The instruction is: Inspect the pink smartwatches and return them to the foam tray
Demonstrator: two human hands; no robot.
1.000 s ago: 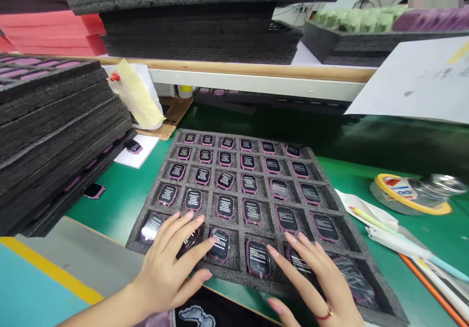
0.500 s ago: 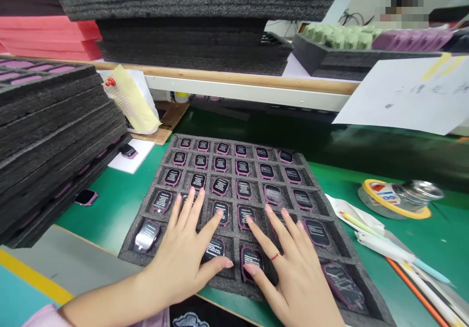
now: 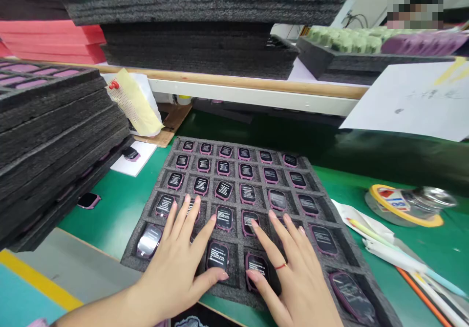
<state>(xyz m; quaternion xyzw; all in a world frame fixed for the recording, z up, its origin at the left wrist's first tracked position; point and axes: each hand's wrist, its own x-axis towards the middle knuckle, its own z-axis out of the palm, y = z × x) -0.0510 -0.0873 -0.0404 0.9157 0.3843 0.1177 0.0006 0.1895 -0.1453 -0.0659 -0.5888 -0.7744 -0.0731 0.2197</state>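
Note:
A dark grey foam tray (image 3: 326,197) lies on the green table in front of me, its square pockets filled with several purple-rimmed watch bodies (image 3: 247,193) with black labelled screens. My left hand (image 3: 179,258) lies flat on the tray's near left part, fingers spread over the pockets. My right hand (image 3: 293,273), with a red ring, lies flat beside it on the near middle, fingers stretched out across the watch bodies. Neither hand holds anything.
A tall stack of foam trays (image 3: 47,136) stands at the left, with a loose watch body (image 3: 88,200) on the table by it. More foam sheets (image 3: 198,24) sit on a shelf above. Pens (image 3: 414,258), paper and a tape roll (image 3: 403,202) lie at the right.
Both hands slid forward from the tray's front row onto the second and third rows, then stayed nearly still with fingers spread flat.

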